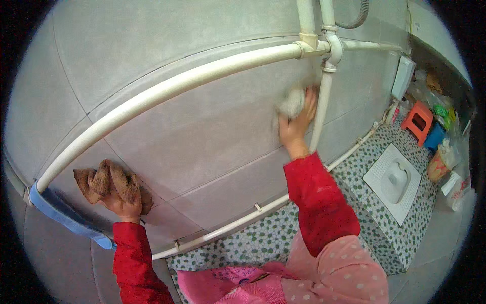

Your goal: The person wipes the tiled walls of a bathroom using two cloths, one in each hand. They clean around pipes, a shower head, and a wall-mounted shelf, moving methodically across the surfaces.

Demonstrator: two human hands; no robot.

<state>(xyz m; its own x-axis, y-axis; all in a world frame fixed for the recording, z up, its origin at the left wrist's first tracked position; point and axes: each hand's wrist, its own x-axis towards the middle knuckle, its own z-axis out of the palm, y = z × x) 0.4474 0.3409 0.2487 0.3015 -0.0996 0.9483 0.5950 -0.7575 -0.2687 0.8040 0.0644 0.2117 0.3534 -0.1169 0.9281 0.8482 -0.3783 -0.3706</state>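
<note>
My left hand [123, 205] grips a crumpled brown cloth [110, 180] against the grey wall tiles [212, 133], below the thick cream plastic pipe [182, 81]. On the same wall, farther right, my right hand [298, 123] presses a whitish pad or cloth [292, 103], blurred, close beside the vertical pipe [322, 102]. Both forearms are in red sleeves. A blue cloth strip [68, 220] hangs at the left end of the thick pipe, left of my left wrist.
A thin pipe [228, 230] runs low along the wall. To the right are a squat toilet [395, 182] in a raised pebble-patterned floor, an orange plastic stool [418, 121], a blue container [434, 136], a patterned bin [438, 165] and plastic bags [457, 193].
</note>
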